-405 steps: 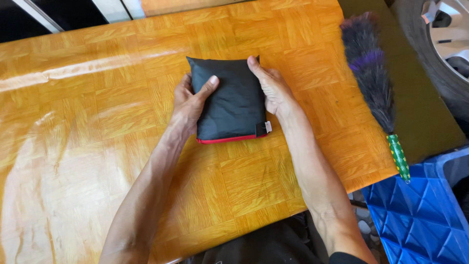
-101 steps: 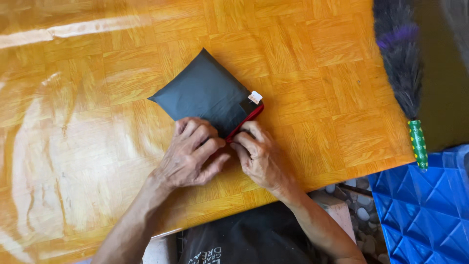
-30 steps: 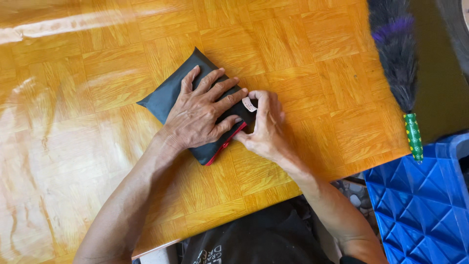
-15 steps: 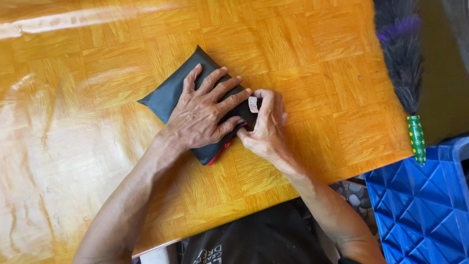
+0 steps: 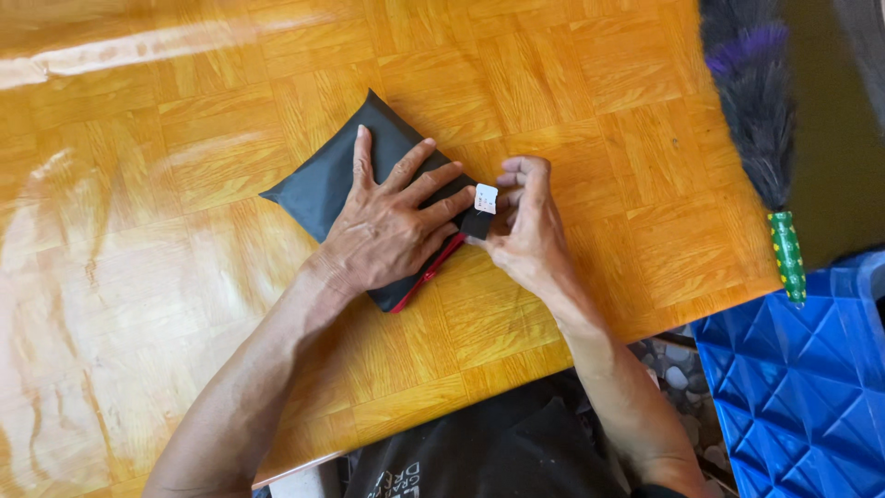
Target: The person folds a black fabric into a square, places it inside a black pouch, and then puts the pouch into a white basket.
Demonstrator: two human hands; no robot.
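On the glossy orange wood-patterned surface: dark folded pouch with red edging, lying diagonally. Left hand pressed flat on top, fingers spread open. Right hand just beside, fingers pinched on small white tag at pouch's corner. Feather duster well apart, at right edge.

Glossy orange parquet-patterned table (pebbled floor below)

Folded pouch lies on table, abt centre. Left hand flat on pouch's near-right part; right hand just right of it, at pouch's tab. Duster far right on table edge; crate near right, below table.
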